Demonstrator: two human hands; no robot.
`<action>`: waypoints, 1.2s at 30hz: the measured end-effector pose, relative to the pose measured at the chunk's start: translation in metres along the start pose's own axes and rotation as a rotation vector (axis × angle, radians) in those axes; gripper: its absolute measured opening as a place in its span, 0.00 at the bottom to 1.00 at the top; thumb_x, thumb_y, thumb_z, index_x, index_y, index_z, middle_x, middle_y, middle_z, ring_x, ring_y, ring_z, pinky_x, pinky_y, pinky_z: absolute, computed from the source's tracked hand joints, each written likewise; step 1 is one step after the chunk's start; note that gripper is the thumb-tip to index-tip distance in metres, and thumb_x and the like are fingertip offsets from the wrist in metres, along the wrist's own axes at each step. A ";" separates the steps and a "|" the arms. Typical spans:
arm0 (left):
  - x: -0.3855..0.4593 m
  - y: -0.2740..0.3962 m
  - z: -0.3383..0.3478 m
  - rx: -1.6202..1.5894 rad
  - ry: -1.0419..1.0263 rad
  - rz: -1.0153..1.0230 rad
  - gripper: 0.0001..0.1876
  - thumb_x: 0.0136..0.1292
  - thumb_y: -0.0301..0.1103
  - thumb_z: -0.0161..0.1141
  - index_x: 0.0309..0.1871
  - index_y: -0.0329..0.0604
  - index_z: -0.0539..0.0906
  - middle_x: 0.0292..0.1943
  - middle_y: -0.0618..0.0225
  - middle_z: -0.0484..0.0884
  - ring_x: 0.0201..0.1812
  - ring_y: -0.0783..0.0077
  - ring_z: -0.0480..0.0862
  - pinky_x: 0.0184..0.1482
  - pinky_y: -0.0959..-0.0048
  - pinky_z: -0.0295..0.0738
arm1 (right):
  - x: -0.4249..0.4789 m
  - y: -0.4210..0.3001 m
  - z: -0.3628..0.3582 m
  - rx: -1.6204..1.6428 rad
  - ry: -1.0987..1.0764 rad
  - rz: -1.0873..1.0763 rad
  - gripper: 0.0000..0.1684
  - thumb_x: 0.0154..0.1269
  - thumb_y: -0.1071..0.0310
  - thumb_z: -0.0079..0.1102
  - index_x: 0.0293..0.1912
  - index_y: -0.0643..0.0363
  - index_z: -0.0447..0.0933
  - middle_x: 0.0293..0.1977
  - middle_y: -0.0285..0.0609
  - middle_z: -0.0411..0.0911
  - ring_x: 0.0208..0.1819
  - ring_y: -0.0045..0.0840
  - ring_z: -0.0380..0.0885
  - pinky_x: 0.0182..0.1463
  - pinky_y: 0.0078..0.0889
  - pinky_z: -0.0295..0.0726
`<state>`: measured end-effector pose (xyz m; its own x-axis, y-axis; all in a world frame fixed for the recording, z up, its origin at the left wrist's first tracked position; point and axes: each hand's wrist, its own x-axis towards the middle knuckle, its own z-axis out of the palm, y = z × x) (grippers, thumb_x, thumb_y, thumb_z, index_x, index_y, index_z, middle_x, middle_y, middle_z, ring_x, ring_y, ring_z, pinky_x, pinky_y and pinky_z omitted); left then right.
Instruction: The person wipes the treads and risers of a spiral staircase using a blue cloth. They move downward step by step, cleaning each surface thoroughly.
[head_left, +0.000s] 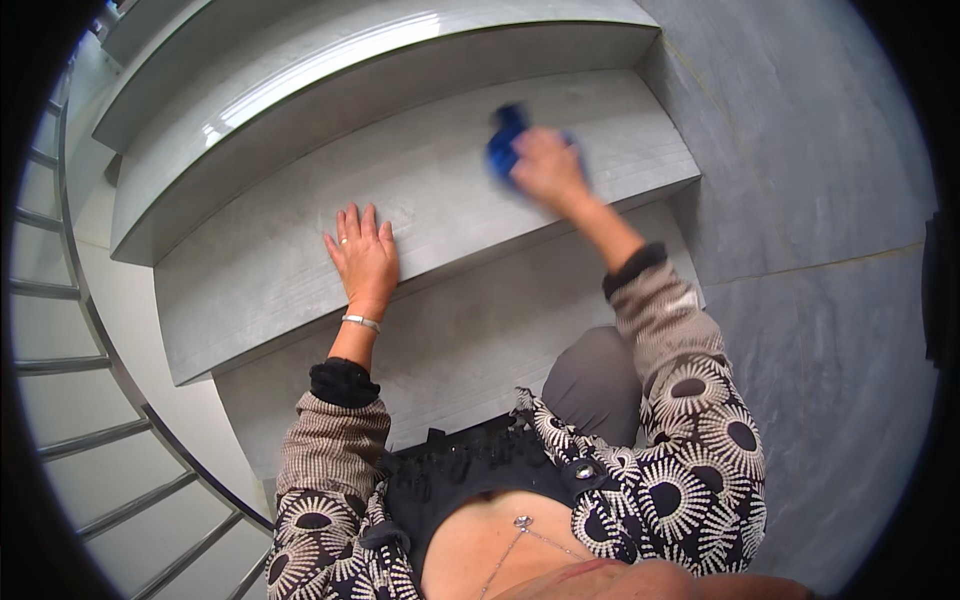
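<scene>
My left hand (367, 259) lies palm down near the front edge of a grey stone stair tread (442, 180), its fingers spread and holding nothing. Toward the tread's right end, my right hand (549, 169) presses on a blue cloth (504, 154). Motion blurs both the hand and the cloth, and a darker bunched end of the cloth sticks out beyond the fingers. Part of the cloth is hidden under my palm.
Higher steps (360, 75) curve away above, one with a bright reflection along its edge. A grey stone wall (810, 187) bounds the stairs at right. Metal railing bars (97, 442) run down the left side. My knee (592, 382) rests by the lower step (465, 337).
</scene>
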<state>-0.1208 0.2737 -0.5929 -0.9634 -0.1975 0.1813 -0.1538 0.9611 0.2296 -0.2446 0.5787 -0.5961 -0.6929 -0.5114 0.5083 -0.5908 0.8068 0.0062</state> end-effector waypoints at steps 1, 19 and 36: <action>0.000 0.002 0.000 -0.015 0.003 0.015 0.23 0.73 0.45 0.43 0.66 0.46 0.70 0.71 0.59 0.62 0.74 0.57 0.54 0.73 0.47 0.40 | -0.013 -0.020 -0.001 0.129 0.024 -0.279 0.18 0.57 0.58 0.59 0.46 0.54 0.79 0.52 0.43 0.76 0.58 0.37 0.72 0.52 0.50 0.74; -0.002 -0.002 -0.005 -0.236 0.150 -0.006 0.29 0.71 0.46 0.47 0.70 0.40 0.61 0.71 0.51 0.58 0.74 0.50 0.53 0.73 0.44 0.41 | 0.112 -0.017 0.070 -0.015 -0.136 0.505 0.24 0.63 0.51 0.46 0.48 0.59 0.76 0.55 0.51 0.71 0.59 0.44 0.66 0.57 0.62 0.68; 0.002 -0.025 -0.014 -0.321 0.296 0.243 0.06 0.59 0.36 0.62 0.39 0.55 0.85 0.48 0.77 0.81 0.54 0.65 0.76 0.56 0.58 0.65 | 0.021 -0.053 0.024 0.472 0.122 0.439 0.23 0.60 0.64 0.61 0.53 0.63 0.72 0.56 0.55 0.68 0.59 0.47 0.67 0.64 0.44 0.65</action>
<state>-0.1158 0.2461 -0.5846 -0.8522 -0.0661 0.5190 0.1878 0.8872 0.4214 -0.2376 0.5177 -0.6065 -0.8756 -0.1046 0.4716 -0.4008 0.7023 -0.5883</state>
